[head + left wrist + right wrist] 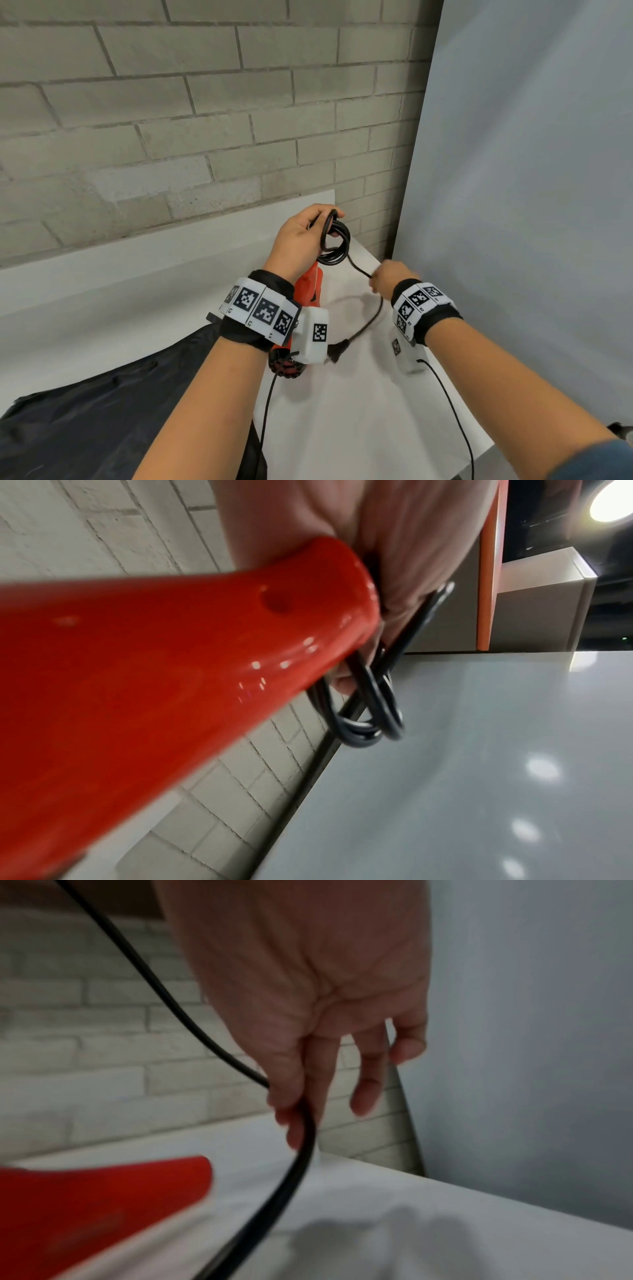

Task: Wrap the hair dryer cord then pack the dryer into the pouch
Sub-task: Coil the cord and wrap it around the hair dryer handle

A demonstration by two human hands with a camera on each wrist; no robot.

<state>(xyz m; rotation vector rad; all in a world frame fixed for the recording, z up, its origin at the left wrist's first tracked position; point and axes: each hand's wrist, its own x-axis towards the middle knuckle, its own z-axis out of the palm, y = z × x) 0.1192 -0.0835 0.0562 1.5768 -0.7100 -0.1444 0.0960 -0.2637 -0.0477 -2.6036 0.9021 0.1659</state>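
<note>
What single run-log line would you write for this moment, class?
stage: cord wrapping | left hand: grips coiled cord and red hair dryer | right hand: pinches loose cord | plug: hanging free | pouch: unused

The dryer [171,656] is glossy red-orange plastic, smooth, with bright highlights on its shell. The cord [334,240] looks like smooth black rubber or plastic with a slight sheen. The pouch [102,421] is dark, thin cloth, creased and faintly shiny. The table [359,411] is matt white and smooth. The wall [171,120] is rough, matt pale brick
</note>
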